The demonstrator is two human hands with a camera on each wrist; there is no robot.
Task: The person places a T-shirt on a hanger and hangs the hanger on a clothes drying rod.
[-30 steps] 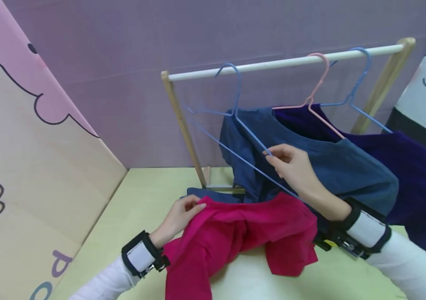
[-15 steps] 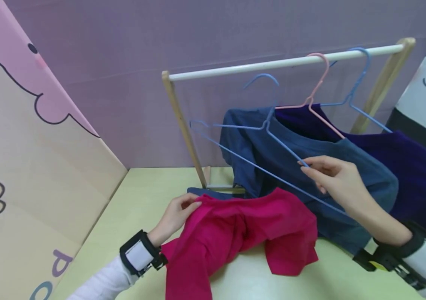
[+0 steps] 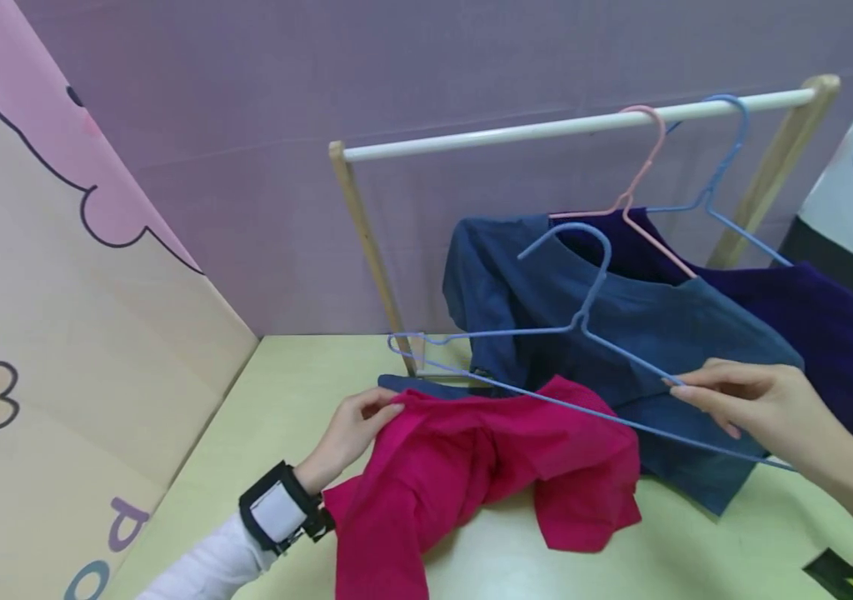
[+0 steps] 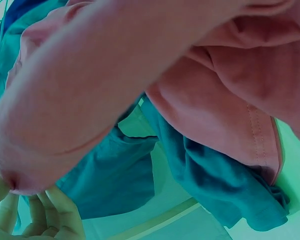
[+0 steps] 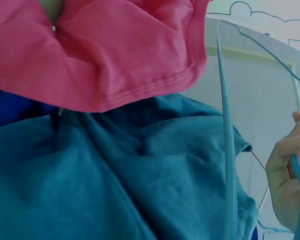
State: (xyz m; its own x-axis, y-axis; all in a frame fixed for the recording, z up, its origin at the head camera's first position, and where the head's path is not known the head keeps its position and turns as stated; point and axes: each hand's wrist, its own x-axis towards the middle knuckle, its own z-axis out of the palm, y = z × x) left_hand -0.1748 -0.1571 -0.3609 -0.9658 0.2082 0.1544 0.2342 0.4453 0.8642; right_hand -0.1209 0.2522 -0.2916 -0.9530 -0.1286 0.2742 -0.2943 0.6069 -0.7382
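Observation:
My left hand [image 3: 351, 429] pinches the top edge of a magenta shirt [image 3: 471, 458] that drapes over the tabletop in loose folds. In the left wrist view its fingertips [image 4: 50, 210] show at the bunched cloth. My right hand [image 3: 752, 396] holds a bare blue wire hanger [image 3: 580, 319], thumb and fingers pinching one sloping arm. The hanger's hook points up and left, away from the rail, and its bottom wire crosses in front of the magenta shirt. In the right wrist view the hanger's long wire [image 5: 227, 130] runs beside the shirt cloth.
Behind stands a wooden rack with a white rail [image 3: 486, 140]. On it hang a pink hanger [image 3: 644, 162] with a blue-grey shirt [image 3: 659, 333] and another blue hanger [image 3: 726, 150] with a dark purple garment [image 3: 846, 333]. A printed panel [image 3: 97, 333] rises at the left.
The blue hanger has come off the rail; my right hand has carried it right and down, toward me. The left hand keeps its grip on the magenta shirt, nearly still.

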